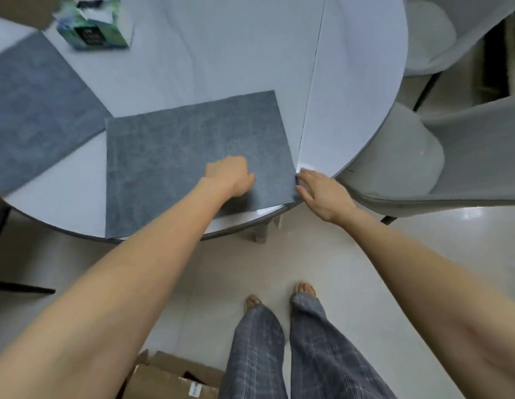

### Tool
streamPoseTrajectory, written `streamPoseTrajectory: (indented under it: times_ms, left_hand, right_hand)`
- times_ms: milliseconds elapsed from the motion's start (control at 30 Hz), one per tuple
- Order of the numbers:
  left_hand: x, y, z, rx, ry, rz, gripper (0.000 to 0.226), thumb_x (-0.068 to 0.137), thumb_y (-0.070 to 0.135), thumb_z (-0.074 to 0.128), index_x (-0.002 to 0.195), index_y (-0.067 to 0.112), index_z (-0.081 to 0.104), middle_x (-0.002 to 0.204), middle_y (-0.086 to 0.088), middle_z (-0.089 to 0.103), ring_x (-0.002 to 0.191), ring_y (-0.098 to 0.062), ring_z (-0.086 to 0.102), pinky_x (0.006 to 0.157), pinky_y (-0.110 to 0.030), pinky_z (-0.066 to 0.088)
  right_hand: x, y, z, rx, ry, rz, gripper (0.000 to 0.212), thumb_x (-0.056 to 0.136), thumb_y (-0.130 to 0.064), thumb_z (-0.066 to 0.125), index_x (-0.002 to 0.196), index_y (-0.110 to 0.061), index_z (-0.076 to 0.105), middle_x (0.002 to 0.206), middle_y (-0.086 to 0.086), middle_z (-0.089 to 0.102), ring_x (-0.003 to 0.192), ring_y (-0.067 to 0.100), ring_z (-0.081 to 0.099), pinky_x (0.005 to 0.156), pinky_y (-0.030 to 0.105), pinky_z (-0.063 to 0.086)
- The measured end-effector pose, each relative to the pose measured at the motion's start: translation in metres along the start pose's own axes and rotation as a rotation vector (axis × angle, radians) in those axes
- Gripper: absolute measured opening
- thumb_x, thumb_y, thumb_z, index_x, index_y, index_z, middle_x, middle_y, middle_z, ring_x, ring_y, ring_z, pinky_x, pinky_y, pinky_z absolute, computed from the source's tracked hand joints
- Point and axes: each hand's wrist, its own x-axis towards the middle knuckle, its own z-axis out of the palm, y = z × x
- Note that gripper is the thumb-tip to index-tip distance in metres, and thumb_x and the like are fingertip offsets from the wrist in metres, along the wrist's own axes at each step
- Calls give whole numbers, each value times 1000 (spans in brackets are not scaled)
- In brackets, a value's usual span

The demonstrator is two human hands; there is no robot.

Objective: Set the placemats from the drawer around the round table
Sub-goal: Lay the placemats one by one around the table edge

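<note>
From the head camera, looks like the placing step: a grey placemat (175, 156) lies flat at the near edge of the round white table (221, 53), its near corner hanging just over the rim. The left hand (230, 175) rests on it, fingers curled under, so I can't tell if it's gripping anything. The right hand (322, 194) touches the mat's right edge with flat fingers. Next move is probably squaring it up. Another placemat (34, 110) lies to the left, tissue box (92, 24) beyond, grey chair (452, 145) right, cardboard box (170, 378) on the pale tiled floor.
</note>
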Motion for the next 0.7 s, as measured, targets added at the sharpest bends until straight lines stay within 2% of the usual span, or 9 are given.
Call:
streamPoseTrajectory:
  times_ms: [33, 100, 267, 400, 467, 567, 700]
  left_hand:
    - [-4, 15, -9, 20, 10, 38, 42, 98, 36, 41, 131, 13, 52, 135, -13, 53, 121, -34, 53, 94, -39, 42]
    - [-12, 49, -26, 52, 57, 140, 40, 99, 34, 39, 130, 14, 53, 133, -12, 55, 118, -34, 54, 93, -38, 42]
    - [-30, 160, -59, 115, 164, 380, 35, 98, 34, 39, 122, 16, 57, 123, -6, 61, 110, -31, 57, 82, -34, 42]
    - [-46, 281, -77, 150, 238, 539, 30, 96, 32, 41, 110, 16, 62, 114, -9, 64, 104, -33, 60, 78, -34, 43]
    - [-49, 351, -83, 137, 246, 594, 30, 96, 32, 40, 103, 14, 62, 109, -8, 65, 98, -33, 61, 72, -33, 42]
    - [-57, 461, -97, 93, 252, 644, 31, 96, 35, 40, 106, 18, 64, 109, -4, 66, 96, -29, 62, 75, -34, 47]
    - [-68, 598, -113, 69, 287, 699, 28, 96, 32, 41, 102, 18, 65, 110, -5, 65, 100, -30, 61, 75, -33, 41]
  right_hand:
    - [-4, 4, -15, 8, 32, 59, 35, 100, -30, 37, 122, -11, 57, 128, 12, 58, 116, 31, 53, 92, 39, 43]
    - [-13, 18, -45, -10, 98, 125, 31, 99, -29, 37, 106, -11, 62, 108, 12, 66, 100, 34, 57, 75, 37, 44]
    - [-70, 88, -123, 22, 210, 143, 27, 97, -25, 40, 79, -11, 55, 82, 6, 62, 84, 34, 58, 62, 36, 40]
    - [-139, 181, -185, -50, 242, 211, 30, 97, -28, 40, 92, -10, 64, 87, 9, 67, 81, 30, 60, 69, 41, 51]
    - [-174, 233, -215, -24, 318, 261, 30, 97, -28, 40, 91, -12, 65, 88, 6, 68, 81, 27, 60, 70, 40, 51]
    - [-224, 309, -258, -16, 374, 322, 31, 97, -28, 41, 88, -10, 64, 86, 7, 67, 78, 26, 59, 68, 40, 52]
    - [-274, 402, -308, -35, 441, 404, 30, 95, -26, 43, 90, -6, 65, 89, 12, 67, 81, 31, 60, 65, 36, 48]
